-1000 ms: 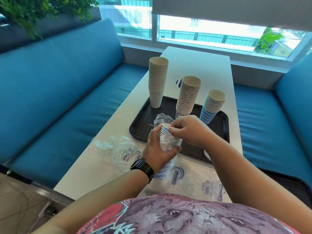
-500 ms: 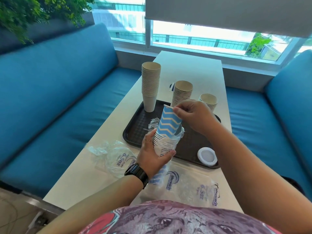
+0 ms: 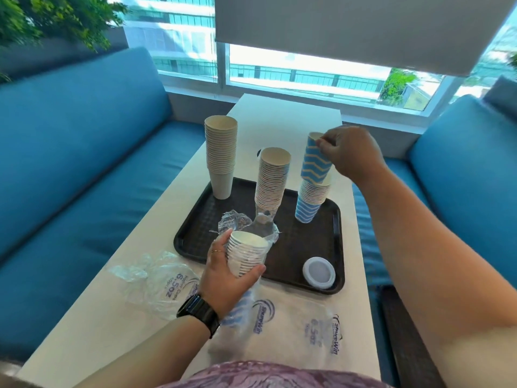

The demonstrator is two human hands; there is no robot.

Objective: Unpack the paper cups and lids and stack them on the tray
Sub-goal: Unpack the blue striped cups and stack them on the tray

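The right hand (image 3: pixel 351 155) is pinching a blue wavy cup (image 3: pixel 316 161) by its rim, lowering it onto the blue stack (image 3: pixel 309 204) at the tray's (image 3: pixel 195 225) far right corner; it should drop straight. The left hand (image 3: pixel 226 275) is gripping the wrapped cups (image 3: pixel 246 253) over the near edge.

Blue sofas (image 3: pixel 84 152) flank a white table (image 3: pixel 291 119) below a window (image 3: pixel 279 71).

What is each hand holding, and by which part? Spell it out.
The right hand pinches a blue wavy cup by its rim, above the blue stack. The left hand grips the plastic-wrapped cup stack around its side, just below the top.
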